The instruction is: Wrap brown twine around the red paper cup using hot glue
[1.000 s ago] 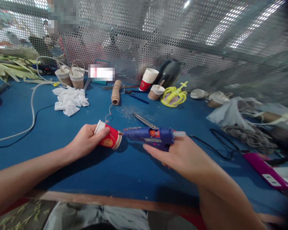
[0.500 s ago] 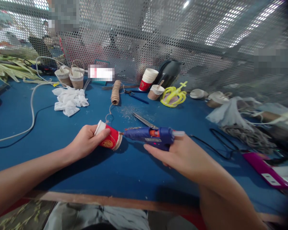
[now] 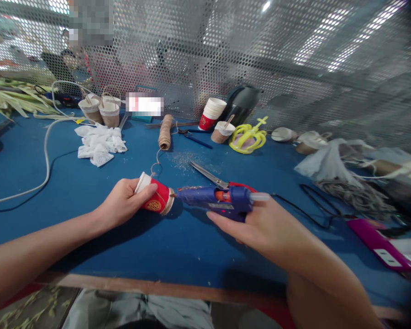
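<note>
A red paper cup (image 3: 160, 193) lies tilted in my left hand (image 3: 125, 201), its white rim to the left and its base to the right. Thin twine runs across the cup and back to a roll of twine (image 3: 165, 132). My right hand (image 3: 260, 224) is wrapped round the handle of a blue glue gun (image 3: 214, 198), whose nozzle is at the edge of the cup's base. A clear glue stick pokes out of the gun's rear. Scissors (image 3: 210, 174) with red handles lie behind the gun, partly hidden by it.
Behind are twine-wrapped cups (image 3: 108, 114), white gloves (image 3: 101, 142), blue pliers (image 3: 197, 138), stacked cups (image 3: 212, 112), a yellow crown-shaped piece (image 3: 248, 139) and a dark kettle (image 3: 243, 103). At right are a plastic bag (image 3: 324, 160), cords and a magenta object (image 3: 380, 244). A white cable (image 3: 47, 151) crosses the left.
My right hand and the glue gun have shifted slightly right and down, uncovering the scissors' red handles. The left hand and cup look nearly unmoved.
</note>
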`<act>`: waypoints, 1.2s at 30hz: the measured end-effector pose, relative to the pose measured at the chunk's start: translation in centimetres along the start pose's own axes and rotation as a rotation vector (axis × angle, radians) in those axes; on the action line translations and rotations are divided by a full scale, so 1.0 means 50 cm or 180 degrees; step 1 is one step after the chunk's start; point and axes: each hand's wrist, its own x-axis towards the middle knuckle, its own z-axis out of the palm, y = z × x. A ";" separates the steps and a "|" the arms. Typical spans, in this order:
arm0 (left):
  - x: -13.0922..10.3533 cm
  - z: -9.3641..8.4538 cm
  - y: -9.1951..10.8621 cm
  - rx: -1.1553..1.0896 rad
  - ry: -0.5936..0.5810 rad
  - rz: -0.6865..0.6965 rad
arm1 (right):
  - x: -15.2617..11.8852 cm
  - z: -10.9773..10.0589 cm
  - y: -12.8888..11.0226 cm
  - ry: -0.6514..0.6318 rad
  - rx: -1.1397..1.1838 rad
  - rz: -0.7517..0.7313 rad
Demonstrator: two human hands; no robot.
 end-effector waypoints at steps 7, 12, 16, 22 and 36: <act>0.000 0.001 0.000 -0.0035 -0.0012 0.0020 | 0.003 0.004 0.003 0.0098 0.0004 0.0191; 0.001 0.001 -0.001 -0.0075 -0.0043 -0.0007 | 0.003 0.005 0.002 0.0082 0.0096 0.0232; 0.001 0.000 -0.004 -0.0008 -0.0063 0.0007 | 0.002 0.003 0.000 0.0138 0.0048 0.0053; 0.001 0.001 -0.006 0.0042 -0.0026 0.0002 | -0.002 0.009 0.012 0.0155 -0.0130 -0.0104; 0.000 0.003 0.003 0.0089 0.0028 -0.0039 | -0.016 0.015 0.010 0.0058 0.0109 0.0155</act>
